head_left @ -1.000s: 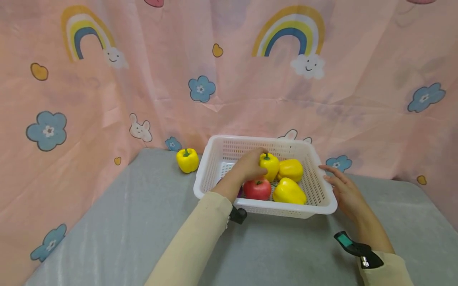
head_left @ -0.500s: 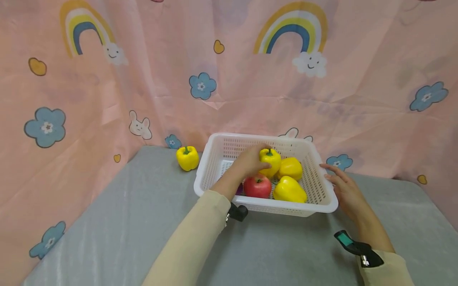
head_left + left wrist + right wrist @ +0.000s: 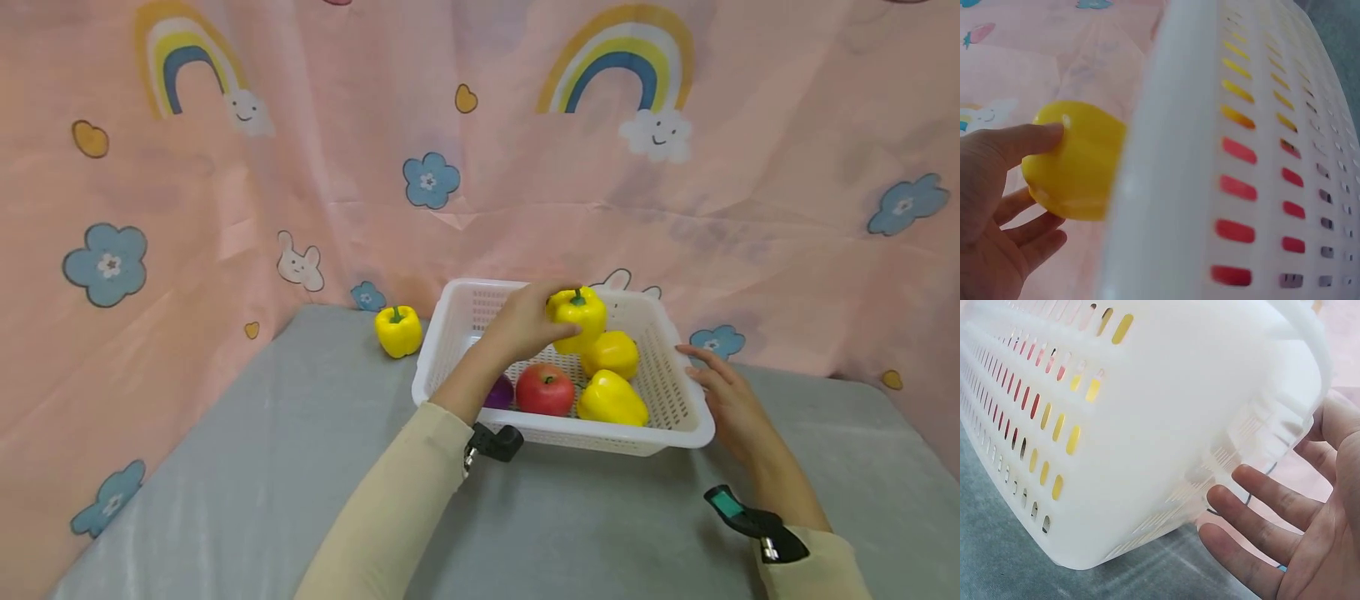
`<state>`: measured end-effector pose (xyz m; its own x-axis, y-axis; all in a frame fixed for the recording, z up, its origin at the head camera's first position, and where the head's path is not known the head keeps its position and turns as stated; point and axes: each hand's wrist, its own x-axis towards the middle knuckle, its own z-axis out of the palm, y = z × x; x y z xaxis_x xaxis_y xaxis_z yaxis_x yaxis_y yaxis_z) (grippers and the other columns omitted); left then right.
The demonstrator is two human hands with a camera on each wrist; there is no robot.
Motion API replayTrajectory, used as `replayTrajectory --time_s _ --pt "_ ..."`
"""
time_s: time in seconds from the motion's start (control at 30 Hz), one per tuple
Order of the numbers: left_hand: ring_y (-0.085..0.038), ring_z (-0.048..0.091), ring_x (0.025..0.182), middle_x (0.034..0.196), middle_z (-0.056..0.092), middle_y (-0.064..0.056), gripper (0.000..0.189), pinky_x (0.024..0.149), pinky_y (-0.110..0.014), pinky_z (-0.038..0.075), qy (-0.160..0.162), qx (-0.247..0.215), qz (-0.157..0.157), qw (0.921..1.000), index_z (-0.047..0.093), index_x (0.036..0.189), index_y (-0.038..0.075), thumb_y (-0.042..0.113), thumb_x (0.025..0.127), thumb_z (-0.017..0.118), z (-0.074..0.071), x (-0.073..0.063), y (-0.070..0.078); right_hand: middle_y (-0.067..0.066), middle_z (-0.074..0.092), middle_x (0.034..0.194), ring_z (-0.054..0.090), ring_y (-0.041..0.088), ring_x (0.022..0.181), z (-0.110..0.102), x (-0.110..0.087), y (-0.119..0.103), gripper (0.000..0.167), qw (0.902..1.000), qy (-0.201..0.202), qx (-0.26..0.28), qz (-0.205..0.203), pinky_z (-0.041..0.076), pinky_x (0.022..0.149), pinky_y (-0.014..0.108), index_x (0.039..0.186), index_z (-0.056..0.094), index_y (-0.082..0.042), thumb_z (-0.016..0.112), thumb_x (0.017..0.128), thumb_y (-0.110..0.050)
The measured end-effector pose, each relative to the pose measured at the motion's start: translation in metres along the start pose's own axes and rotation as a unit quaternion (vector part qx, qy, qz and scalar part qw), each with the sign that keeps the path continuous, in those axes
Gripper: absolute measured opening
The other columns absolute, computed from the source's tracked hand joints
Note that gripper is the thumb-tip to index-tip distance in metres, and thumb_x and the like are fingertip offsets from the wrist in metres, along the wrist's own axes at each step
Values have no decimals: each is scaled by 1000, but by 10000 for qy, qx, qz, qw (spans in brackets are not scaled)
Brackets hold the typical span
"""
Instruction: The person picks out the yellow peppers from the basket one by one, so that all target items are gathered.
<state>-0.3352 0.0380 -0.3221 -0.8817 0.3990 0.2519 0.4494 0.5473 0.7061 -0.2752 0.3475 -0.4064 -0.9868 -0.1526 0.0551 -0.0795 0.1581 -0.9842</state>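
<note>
My left hand grips a yellow bell pepper between thumb and fingers, raised over the white slotted basket. The left wrist view shows the thumb along the side of the pepper, partly hidden behind the basket rim. Inside the basket sit a red apple, two more yellow bell peppers and a purple item, partly covered by my left wrist. My right hand rests its fingertips at the right end of the basket, fingers loosely extended in the right wrist view.
Another yellow bell pepper stands on the grey table, just left of the basket. A pink patterned curtain hangs along the back and left edges of the table.
My left hand has lifted the yellow bell pepper up from among the others and slightly to the right, uncovering more of the purple item. My right hand stays at the basket's end.
</note>
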Motion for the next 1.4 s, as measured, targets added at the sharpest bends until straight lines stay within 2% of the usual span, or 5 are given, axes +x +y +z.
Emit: replayTrajectory --time_s 0.4,0.57,0.77,1.17,1.4 --pt "-21 54 136 146 59 1 55 112 -38 49 888 -661 26 9939 57 143 21 22 91 76 -15 -18 -1 -26 54 120 69 0 90 -1 0 2 34 9999 66 -128 39 63 72 27 142 44 -39 41 109 -31" --pt "-24 55 135 144 59 -1 56 110 -43 51 1413 -1120 211 9834 57 143 18 20 91 75 -29 -29 -6 -25 57 119 71 2 90 -3 1 3 34 10000 -8 -24 -46 63 70 28 142 43 -38 41 109 -28" --pt "-24 56 129 143 55 -5 55 108 -43 52 1997 -1321 299 9704 59 142 18 20 90 75 -46 -40 -15 -26 56 120 70 1 90 -4 0 4 35 9999 67 -89 -100 63 70 26 143 44 -37 40 109 -28" --pt "-29 63 126 139 61 -10 52 106 -42 53 2494 -1628 502 9533 60 140 14 17 90 75 -84 -63 -43 -25 53 123 68 -2 94 -1 2 5 37 9996 88 -226 -132 63 72 25 146 42 -33 41 109 -29" --pt "-31 62 128 140 59 -13 52 106 -43 54 3012 -1790 399 9357 59 138 9 14 89 76 -103 -80 -62 -21 58 123 70 1 93 0 0 5 34 9995 -47 -90 -306 63 71 27 142 45 -32 40 110 -25"
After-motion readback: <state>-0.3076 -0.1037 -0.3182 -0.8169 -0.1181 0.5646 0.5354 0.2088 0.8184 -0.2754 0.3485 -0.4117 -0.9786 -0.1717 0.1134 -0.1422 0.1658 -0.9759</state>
